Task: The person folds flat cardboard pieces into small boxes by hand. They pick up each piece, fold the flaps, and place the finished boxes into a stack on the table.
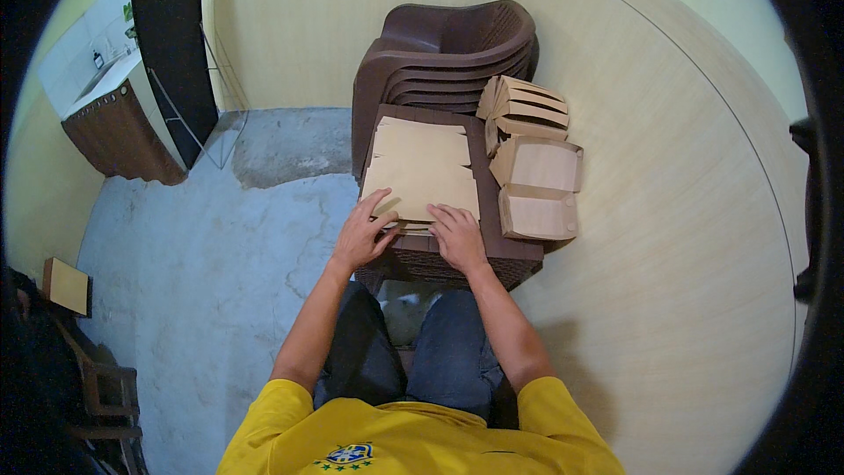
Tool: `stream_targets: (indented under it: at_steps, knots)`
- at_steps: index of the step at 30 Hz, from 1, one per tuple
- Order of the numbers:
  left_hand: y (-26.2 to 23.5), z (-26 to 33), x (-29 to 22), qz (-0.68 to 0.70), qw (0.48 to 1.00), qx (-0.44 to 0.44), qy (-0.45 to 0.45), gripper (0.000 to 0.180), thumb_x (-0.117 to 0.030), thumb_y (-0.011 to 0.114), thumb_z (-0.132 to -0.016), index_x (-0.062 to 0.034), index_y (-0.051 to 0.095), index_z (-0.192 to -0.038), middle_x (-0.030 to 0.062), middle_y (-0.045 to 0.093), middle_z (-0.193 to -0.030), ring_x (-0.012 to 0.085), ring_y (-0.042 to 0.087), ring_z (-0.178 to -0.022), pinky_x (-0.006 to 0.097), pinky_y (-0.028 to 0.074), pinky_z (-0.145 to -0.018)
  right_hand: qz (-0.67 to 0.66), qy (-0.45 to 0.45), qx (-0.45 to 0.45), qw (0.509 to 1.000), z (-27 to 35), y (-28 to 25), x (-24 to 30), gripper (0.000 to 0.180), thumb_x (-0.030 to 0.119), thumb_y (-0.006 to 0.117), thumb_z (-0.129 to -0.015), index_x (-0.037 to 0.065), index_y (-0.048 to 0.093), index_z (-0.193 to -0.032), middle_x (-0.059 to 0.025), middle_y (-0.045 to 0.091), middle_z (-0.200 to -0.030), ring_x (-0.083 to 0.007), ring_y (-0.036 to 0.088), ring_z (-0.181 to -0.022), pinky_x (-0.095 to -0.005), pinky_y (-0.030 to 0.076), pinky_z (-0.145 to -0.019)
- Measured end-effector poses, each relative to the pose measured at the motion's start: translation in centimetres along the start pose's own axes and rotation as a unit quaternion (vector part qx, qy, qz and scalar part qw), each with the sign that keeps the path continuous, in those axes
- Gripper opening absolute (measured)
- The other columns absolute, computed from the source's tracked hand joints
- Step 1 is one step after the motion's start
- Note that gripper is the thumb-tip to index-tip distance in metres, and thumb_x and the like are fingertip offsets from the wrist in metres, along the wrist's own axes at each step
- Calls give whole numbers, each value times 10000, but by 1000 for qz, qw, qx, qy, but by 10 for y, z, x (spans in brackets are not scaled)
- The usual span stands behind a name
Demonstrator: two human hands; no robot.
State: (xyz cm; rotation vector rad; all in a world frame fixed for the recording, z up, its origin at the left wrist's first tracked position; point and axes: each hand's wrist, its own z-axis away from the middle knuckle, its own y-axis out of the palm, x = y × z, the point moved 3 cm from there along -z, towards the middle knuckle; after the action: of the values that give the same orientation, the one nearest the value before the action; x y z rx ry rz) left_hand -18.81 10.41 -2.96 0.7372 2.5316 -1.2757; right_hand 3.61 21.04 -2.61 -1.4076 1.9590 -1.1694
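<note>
A flat tan cardboard box blank point(424, 163) with slits in its side edges lies on top of a brown woven-look plastic table point(488, 251). Layered edges show at its near side, so more blanks seem to be under it. My left hand point(359, 233) rests at the near left corner, fingers spread, some on the cardboard and some at its front edge. On the near right, my right hand point(457, 236) has its fingers stretched out over the front edge. Both thumbs are partly hidden.
Beside the blank stand an open folded cardboard box point(538, 202) and several nested boxes point(530, 105). Stacked brown plastic chairs point(440, 44) stand behind the table, and a pale wall point(668, 211) curves along the right. Far left is a sink point(101, 84) with a brown curtain.
</note>
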Motion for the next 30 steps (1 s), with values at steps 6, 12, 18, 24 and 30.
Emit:
stream_targets:
  at_steps: [6, 12, 18, 24, 30]
  knots:
    - [9, 1, 7, 2, 999, 11, -45, 346, -301, 769, -990, -118, 697, -1274, 115, 645, -1459, 348, 543, -1450, 572, 394, -1244, -27, 22, -42, 999, 0, 2, -4, 170, 171, 730, -970, 31, 736, -1066, -99, 712, -1357, -313, 645, -1292, -479, 483, -1066]
    - [16, 0, 15, -79, 997, -9, -19, 207, -244, 705, -1034, -100, 693, -1183, 56, 753, -1240, 307, 688, -1264, 564, 430, -1211, -34, 1, -85, 996, 1, -5, -2, 140, 92, 761, -921, 16, 714, -1029, -107, 725, -1307, -337, 693, -1197, -472, 552, -994]
    - [16, -7, 17, -92, 995, 34, 5, 227, -144, 720, -910, -138, 695, -1135, 62, 726, -1293, 307, 737, -1146, 502, 611, -1006, -21, -7, -104, 994, 14, 1, -2, 167, 23, 736, -882, 37, 722, -1047, -132, 708, -1343, -362, 707, -1181, -475, 591, -1002]
    - [7, -4, 6, -92, 993, -15, 66, 226, -72, 688, -861, -122, 745, -1074, 77, 657, -1422, 310, 675, -1276, 522, 596, -1080, -32, -19, -93, 995, 16, 12, -5, 284, -6, 708, -845, 24, 733, -1126, -151, 622, -1500, -404, 669, -1267, -491, 550, -1133]
    - [7, -13, 1, -110, 991, 46, 61, 275, -282, 750, -919, -109, 788, -1129, 105, 646, -1444, 312, 527, -1450, 571, 366, -1277, -35, 35, 21, 999, 2, -4, 0, 246, 74, 699, -923, -24, 733, -1146, -192, 463, -1668, -410, 513, -1471, -561, 414, -1243]
